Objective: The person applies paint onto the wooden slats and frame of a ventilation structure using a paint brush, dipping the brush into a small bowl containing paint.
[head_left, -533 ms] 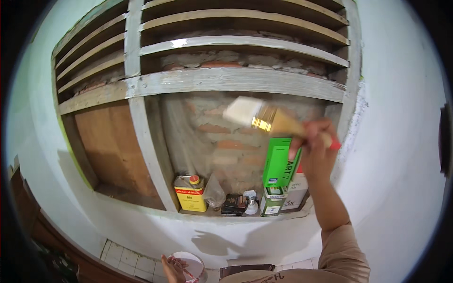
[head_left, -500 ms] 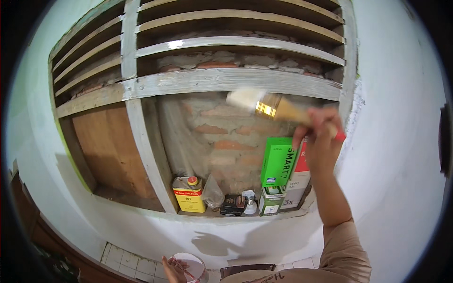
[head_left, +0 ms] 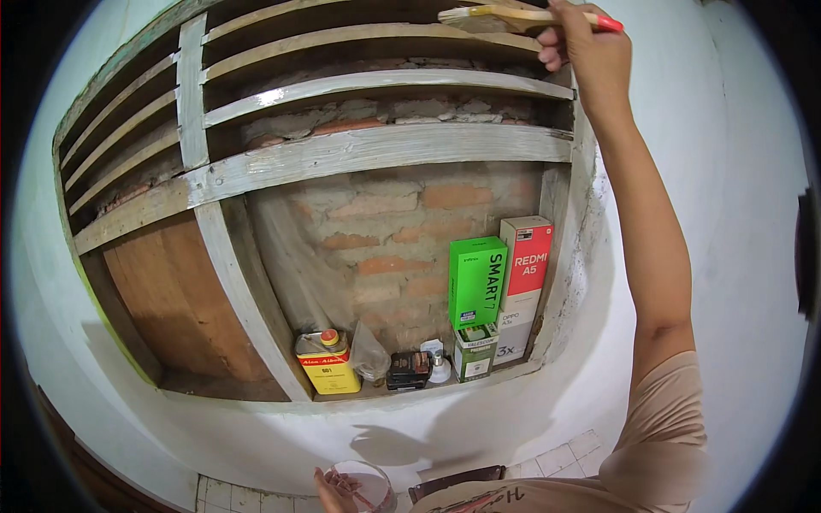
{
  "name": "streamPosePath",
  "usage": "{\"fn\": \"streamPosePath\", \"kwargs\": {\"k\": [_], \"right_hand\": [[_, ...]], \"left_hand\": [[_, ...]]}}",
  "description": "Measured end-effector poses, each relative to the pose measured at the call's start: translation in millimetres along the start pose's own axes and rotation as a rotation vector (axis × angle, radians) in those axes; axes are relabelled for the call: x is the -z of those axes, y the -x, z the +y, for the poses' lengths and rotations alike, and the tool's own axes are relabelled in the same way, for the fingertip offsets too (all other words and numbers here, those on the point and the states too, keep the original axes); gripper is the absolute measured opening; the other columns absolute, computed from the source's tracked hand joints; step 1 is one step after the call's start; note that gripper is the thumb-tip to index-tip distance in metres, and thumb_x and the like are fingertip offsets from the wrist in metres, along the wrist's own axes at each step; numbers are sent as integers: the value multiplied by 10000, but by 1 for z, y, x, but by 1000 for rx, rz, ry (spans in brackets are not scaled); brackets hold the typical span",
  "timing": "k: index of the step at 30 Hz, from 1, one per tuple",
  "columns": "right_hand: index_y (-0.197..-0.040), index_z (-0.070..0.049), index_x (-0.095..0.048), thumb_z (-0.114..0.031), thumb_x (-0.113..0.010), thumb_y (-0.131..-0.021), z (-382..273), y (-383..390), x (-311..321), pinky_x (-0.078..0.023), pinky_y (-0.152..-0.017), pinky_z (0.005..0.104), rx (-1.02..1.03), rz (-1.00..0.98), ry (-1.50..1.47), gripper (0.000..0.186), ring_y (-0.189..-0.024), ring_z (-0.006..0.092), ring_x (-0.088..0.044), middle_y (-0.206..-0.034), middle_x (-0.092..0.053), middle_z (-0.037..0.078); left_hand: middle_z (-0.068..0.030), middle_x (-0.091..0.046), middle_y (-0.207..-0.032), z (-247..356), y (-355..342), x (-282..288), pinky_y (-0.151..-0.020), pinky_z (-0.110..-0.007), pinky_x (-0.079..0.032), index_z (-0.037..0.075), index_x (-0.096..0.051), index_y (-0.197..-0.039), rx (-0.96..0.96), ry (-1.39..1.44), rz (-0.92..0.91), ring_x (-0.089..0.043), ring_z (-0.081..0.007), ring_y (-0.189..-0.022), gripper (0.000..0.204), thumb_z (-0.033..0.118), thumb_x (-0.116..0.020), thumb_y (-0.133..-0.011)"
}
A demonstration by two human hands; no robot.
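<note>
My right hand [head_left: 581,47] is closed round a wooden paintbrush [head_left: 505,19] with a red handle tip, raised at the upper slats [head_left: 359,38] of a wooden vent frame; the bristles point left, near the top right slat. Some lower slats and the wide crossbeam [head_left: 376,147] carry streaky white paint; other slats are bare wood. At the bottom edge my left hand [head_left: 335,489] holds a round white container [head_left: 366,480], whose contents I cannot make out clearly.
In the brick-backed recess below stand a yellow-red can [head_left: 332,372], a crumpled plastic bag [head_left: 370,350], small black items [head_left: 409,369], a white bulb-like object [head_left: 440,369], a green box [head_left: 472,274] and taller boxes [head_left: 526,274]. A brown panel [head_left: 180,308] fills the left opening.
My right hand has lifted the brush from in front of the brick recess up to the top slats, turning it flatter. The view has shifted, and the left hand appears farther right.
</note>
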State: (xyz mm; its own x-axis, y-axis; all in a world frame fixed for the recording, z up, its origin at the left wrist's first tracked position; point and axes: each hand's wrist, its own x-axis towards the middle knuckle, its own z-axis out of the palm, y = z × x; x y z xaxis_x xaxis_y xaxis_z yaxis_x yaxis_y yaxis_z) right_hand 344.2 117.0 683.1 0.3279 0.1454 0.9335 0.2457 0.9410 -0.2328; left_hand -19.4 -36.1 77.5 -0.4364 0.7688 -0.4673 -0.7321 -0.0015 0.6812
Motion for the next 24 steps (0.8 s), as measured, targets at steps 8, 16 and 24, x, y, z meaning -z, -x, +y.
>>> {"fn": "streamPosePath", "kwargs": {"k": [8, 16, 24], "right_hand": [[-745, -25, -556, -214, -625, -917, 16, -15, -6, -433, -364, 260, 37, -71, 13, 264, -419, 144, -555, -584, -590, 88], [-786, -7, -597, -290, -689, -868, 31, -18, 33, -455, -449, 238, 77, -53, 178, 309, -481, 119, -576, -628, -628, 87], [-716, -37, -543, -208, -625, -913, 14, -26, 38, -425, -368, 260, 80, -14, 112, 273, -402, 135, -537, -570, -581, 73]], "left_hand": [[-91, -525, -833, -8, 2, -8, -669, -416, -477, 51, -514, -1008, 1, -30, 9, -527, -255, -716, 503, 547, -505, -925], [-92, -523, -815, -15, -7, -9, -653, -398, -466, 46, -511, -996, 70, 1, -6, -518, -250, -700, 485, 527, -495, -939], [-85, -517, -790, -7, 4, -27, -648, -368, -453, 34, -518, -1000, 67, -17, -37, -502, -234, -680, 468, 499, -498, -953]]}}
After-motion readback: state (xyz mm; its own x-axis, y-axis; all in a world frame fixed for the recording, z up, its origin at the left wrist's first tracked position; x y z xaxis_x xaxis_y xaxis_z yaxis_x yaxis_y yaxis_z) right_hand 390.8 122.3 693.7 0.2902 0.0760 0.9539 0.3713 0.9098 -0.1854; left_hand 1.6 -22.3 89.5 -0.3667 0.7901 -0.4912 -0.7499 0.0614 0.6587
